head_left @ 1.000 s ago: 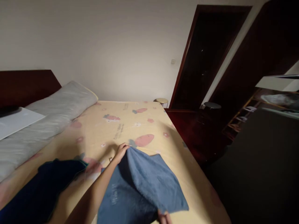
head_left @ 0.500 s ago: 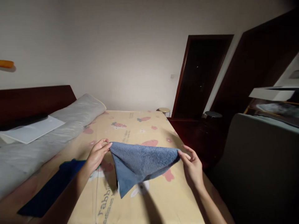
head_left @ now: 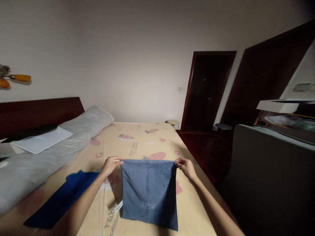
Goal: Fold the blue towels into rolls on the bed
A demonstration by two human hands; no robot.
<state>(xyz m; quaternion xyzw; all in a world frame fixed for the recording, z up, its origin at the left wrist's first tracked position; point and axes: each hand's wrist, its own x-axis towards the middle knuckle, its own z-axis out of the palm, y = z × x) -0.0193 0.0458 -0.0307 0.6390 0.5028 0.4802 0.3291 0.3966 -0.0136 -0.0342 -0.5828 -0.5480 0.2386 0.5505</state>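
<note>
A grey-blue towel [head_left: 149, 190] hangs spread out between my two hands above the bed, its top edge nearly level. My left hand [head_left: 112, 166] pinches the upper left corner. At the upper right corner, the fingers of my right hand [head_left: 186, 167] are closed on the cloth. Faint lettering shows near the towel's lower part, and a small white tag [head_left: 118, 206] sticks out from its left edge. Beside my left forearm, partly behind it, a dark blue cloth [head_left: 65, 198] lies flat on the bed.
The bed has a yellow sheet [head_left: 137, 137] with carrot and rabbit prints. A grey rolled quilt [head_left: 81, 141] lies along the headboard [head_left: 41, 113], with a white flat sheet-like thing [head_left: 44, 140] on it. At right stand a grey panel [head_left: 268, 173] and, farther back, two stools [head_left: 173, 122].
The towel has gone from a slack, folded-over triangle to a full hanging rectangle. Both hands sit lower in view, and my right hand has come in toward the left.
</note>
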